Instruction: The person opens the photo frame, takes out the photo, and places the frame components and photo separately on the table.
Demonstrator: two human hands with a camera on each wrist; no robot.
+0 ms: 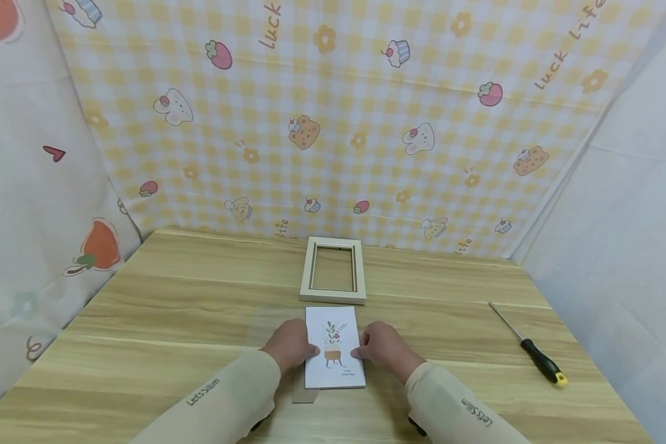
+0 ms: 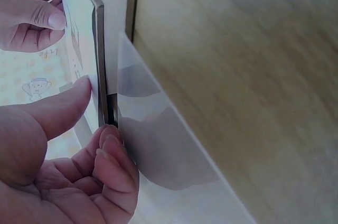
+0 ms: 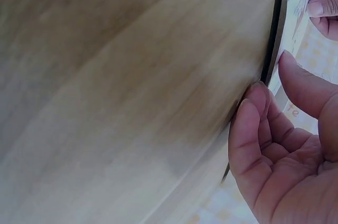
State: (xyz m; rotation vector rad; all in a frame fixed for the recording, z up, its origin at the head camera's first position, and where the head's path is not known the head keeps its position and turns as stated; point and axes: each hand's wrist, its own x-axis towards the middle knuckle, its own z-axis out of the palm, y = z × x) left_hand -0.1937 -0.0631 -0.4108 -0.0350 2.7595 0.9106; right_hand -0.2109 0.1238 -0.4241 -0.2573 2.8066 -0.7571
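A white picture card (image 1: 319, 327) with a potted-plant drawing lies on a thin brown-edged board (image 2: 100, 49), in the middle of the head view. My left hand (image 1: 288, 345) pinches the left edge, thumb on the printed face and fingertips at the underside. On the opposite edge my right hand (image 1: 385, 348) holds it the same way. Under the board's lower left, a grey-brown piece (image 1: 304, 396) sticks out, its rest hidden. A clear plastic sheet (image 2: 163, 150) lies beside my left fingers. Beyond the card stands an empty cream picture frame (image 1: 305, 271), flat on the table.
A screwdriver (image 1: 541, 361) with a black and yellow handle lies on the right part of the wooden table (image 1: 189, 296). A yellow checked cloth (image 1: 355, 166) hangs along the back edge, with pale cloths at both sides.
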